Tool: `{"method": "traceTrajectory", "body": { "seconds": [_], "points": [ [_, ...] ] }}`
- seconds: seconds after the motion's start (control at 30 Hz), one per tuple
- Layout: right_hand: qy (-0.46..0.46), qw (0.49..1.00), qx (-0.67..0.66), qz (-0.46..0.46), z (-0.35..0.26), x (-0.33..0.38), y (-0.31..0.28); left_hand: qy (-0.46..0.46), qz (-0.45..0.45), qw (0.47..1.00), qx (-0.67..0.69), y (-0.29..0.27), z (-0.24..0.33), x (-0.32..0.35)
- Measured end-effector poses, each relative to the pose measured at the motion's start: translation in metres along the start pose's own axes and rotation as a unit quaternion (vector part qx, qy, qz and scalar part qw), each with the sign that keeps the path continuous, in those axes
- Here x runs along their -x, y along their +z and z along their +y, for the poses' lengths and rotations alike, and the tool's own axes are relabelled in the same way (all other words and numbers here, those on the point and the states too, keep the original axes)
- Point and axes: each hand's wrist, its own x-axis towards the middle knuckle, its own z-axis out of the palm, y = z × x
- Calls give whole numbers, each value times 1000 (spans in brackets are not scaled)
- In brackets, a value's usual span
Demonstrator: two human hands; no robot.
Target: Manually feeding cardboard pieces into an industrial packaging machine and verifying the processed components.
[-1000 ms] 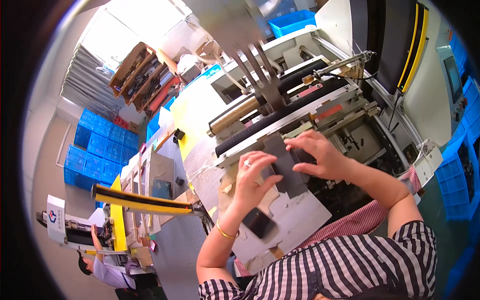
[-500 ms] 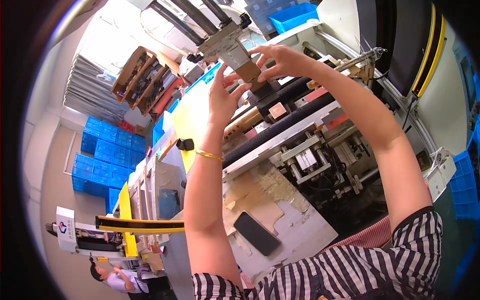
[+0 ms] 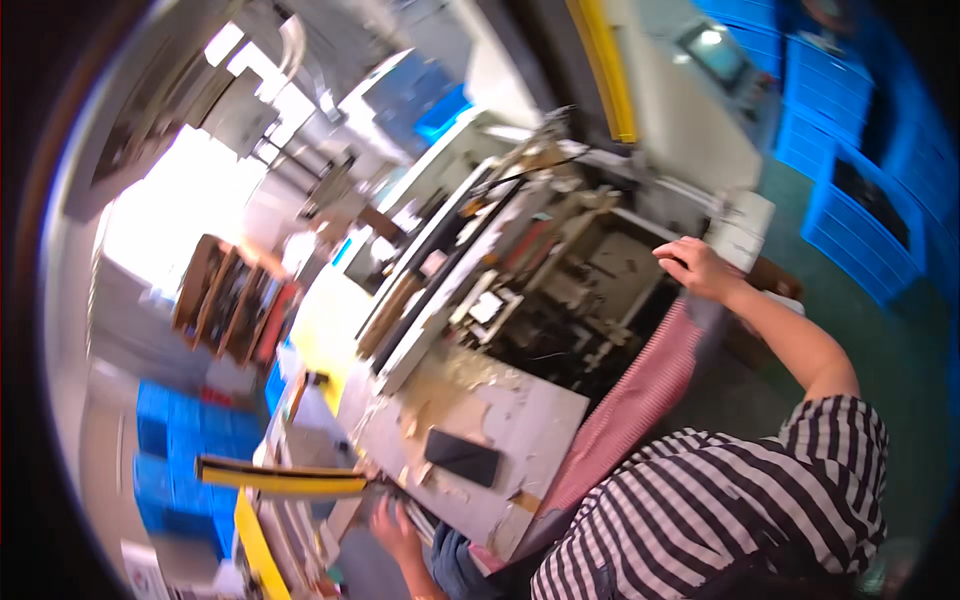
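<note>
My right hand (image 3: pixel 700 268) is at the machine's near right corner, beside a white box (image 3: pixel 744 228). Its fingers reach out to the left, slightly bent, and nothing shows in them. Low on the left, my left hand (image 3: pixel 396 530) has its fingers apart and holds nothing visible; it is a little blurred. The hand is close to the left end of a black-and-yellow bar (image 3: pixel 280 477) and the corner of the worn board (image 3: pixel 540 415). A brown block (image 3: pixel 382 224) remains at the machine's (image 3: pixel 430 250) press head, away from both hands.
A dark phone (image 3: pixel 462 457) lies on the board. Red striped cloth (image 3: pixel 640 390) hangs along the near edge. Blue crates (image 3: pixel 865 215) stand at the right, more blue crates (image 3: pixel 190 430) at the far left. A wooden rack (image 3: pixel 225 300) stands by the window.
Both hands have left the brown block at the press head. My right hand has moved down and right, my left hand down toward the lower left. The view has turned.
</note>
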Motion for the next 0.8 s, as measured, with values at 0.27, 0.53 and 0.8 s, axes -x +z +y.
{"method": "traceTrajectory", "body": {
  "seconds": [0.27,0.53,0.8],
  "points": [
    [15,989,144,30,27,68,-1,-182,-97,977,-61,43,-40,90],
    [29,984,177,-9,28,61,12,-115,-22,985,-126,32,-35,104],
    [37,978,205,-31,16,56,2,-53,10,947,-317,30,-7,131]
  ]
}}
